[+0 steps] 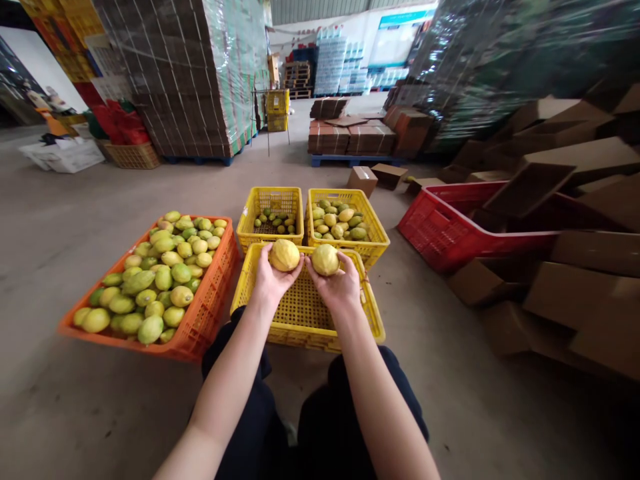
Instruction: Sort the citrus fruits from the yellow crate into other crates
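Two yellow lemons are held up side by side over a yellow crate (300, 328) whose perforated bottom shows. My left hand (273, 281) grips the left lemon (285, 255), its fingers curled round the fruit. In my right hand (340, 283) is the right lemon (325, 259), held from below and the side. The fingertips of both hands nearly meet between the fruits. To the left stands an orange crate (213, 293) heaped with yellow and green lemons (163, 277). Behind my hands, a yellow crate (243, 223) holds several greener fruits (276, 221); another (377, 230) holds yellow-green ones (340, 220).
A red crate (435, 230) with cardboard in it stands at the right, beside piled cardboard boxes (570, 293). Farther back are a blue pallet (350, 161) with stacked cardboard, a small box (363, 180) and tall wrapped stacks (165, 73). My knees flank the near crate.
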Demonstrator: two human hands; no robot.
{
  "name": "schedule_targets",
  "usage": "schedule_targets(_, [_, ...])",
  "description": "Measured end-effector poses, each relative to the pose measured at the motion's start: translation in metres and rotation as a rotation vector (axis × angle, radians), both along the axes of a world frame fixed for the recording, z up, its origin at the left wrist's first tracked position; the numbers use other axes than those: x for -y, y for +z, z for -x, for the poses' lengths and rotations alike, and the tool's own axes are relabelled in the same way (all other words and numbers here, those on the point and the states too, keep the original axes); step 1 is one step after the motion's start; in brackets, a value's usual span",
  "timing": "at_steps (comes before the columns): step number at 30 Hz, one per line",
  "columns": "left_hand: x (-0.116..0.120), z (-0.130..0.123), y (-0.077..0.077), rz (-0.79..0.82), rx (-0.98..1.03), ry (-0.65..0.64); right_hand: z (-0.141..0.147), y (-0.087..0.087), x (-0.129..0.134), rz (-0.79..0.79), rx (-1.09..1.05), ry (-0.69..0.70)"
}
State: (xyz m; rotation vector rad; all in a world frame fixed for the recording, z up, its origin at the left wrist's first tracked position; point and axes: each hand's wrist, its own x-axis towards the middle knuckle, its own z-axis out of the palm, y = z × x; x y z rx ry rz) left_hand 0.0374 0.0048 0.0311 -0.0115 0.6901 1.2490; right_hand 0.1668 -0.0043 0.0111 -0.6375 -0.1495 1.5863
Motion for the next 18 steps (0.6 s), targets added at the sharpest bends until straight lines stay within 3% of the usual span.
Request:
schedule_targets(9, [-0.003, -0.001, 0.001, 0.08, 0.03, -0.037, 0.002, 0.001, -0.003, 0.161, -0.072, 0.028])
schedule_targets(15, [-0.004, 0.002, -0.002, 0.123, 0.065, -0.035, -0.001, -0.008, -0.006, 0.092, 0.045, 0.06])
schedule_targets(18, [-0.004, 0.0, -0.005, 0.038, -0.024, 0.064, 0.0, -0.01, -0.006, 0.053, 0.112, 0.021])
